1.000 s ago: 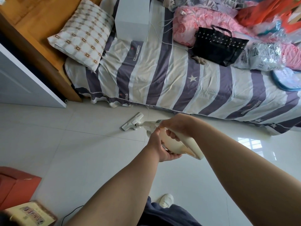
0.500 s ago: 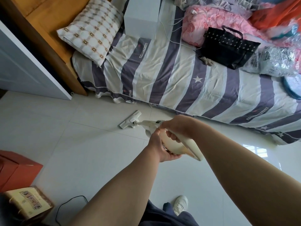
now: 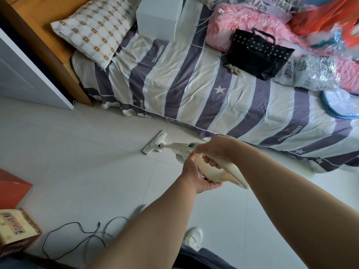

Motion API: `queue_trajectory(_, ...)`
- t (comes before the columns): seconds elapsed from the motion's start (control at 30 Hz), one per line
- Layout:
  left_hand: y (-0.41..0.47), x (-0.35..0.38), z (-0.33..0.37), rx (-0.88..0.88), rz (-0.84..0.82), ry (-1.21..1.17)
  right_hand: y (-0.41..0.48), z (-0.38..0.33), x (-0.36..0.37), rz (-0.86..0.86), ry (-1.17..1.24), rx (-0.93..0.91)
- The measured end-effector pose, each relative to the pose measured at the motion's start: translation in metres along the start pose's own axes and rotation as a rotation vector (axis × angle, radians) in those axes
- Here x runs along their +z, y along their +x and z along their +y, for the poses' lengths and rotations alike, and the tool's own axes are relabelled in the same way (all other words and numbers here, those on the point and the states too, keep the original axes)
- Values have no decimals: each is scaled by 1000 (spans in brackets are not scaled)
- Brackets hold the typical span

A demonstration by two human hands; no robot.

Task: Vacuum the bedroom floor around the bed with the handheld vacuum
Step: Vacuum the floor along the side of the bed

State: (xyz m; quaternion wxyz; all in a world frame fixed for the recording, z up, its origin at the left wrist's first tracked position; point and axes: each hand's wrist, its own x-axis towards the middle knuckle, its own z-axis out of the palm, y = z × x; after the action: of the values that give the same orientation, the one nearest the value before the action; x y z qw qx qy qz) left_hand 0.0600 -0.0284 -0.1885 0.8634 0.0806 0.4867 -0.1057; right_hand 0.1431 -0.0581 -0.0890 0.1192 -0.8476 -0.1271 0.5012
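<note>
A cream handheld vacuum (image 3: 223, 169) points down at the white tiled floor (image 3: 87, 152). Its flat nozzle head (image 3: 155, 142) rests on the tiles close to the hanging edge of the bed (image 3: 194, 90), which has a purple and cream striped cover. My right hand (image 3: 213, 148) grips the vacuum's handle from above. My left hand (image 3: 194, 171) cups the vacuum's body from below. Both arms reach forward from the lower part of the view.
A patterned pillow (image 3: 93, 30), a white box (image 3: 159, 16), a black handbag (image 3: 256, 53) and bags lie on the bed. A black cable (image 3: 77, 235) is loose on the floor at lower left, beside a red box (image 3: 11, 189) and a cardboard box (image 3: 15, 228). My shoe (image 3: 193, 236) stands below.
The view has swung left and back, so the bed sits further right and the floor cable has come into sight. Both hands keep the same hold on the vacuum.
</note>
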Motion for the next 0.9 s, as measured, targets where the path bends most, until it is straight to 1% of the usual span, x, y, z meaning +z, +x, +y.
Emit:
queue_trajectory(0.23, 17, 23, -43, -6, -48, -13, -10, 46, -16, 23, -14, -4)
queue_trajectory(0.9, 39, 55, -102, -22, -64, 52, -28, 113, -36, 30, 26, 33)
